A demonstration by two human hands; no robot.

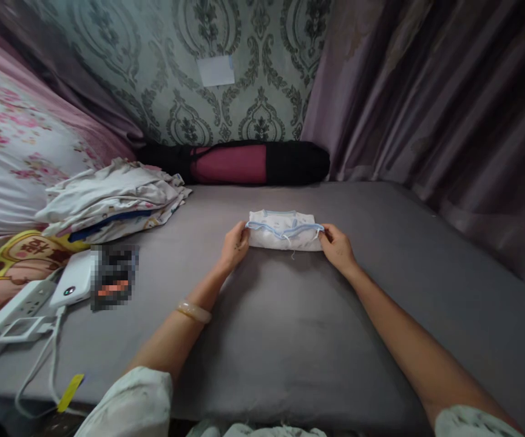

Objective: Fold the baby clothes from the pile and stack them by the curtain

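A small white cloth garment (284,233) with light blue trim and thin white ties lies folded in a flat bundle over the grey sheet (266,328). My left hand (235,247) pinches its left end between thumb and fingers. At the opposite end, my right hand (338,247) grips the upper right corner the same way. The blue-edged top layer sags a little between the two hands. A loose thread or tie hangs down at the front. Whether the bundle's underside touches the sheet cannot be made out.
To the left sit a pile of folded clothes (116,194), a yellow printed cushion (30,255), a white power bank (76,276) and a power strip (11,321) with cables. A long black and red bag (230,164) lies against the wall. Purple curtains (403,91) hang at right.
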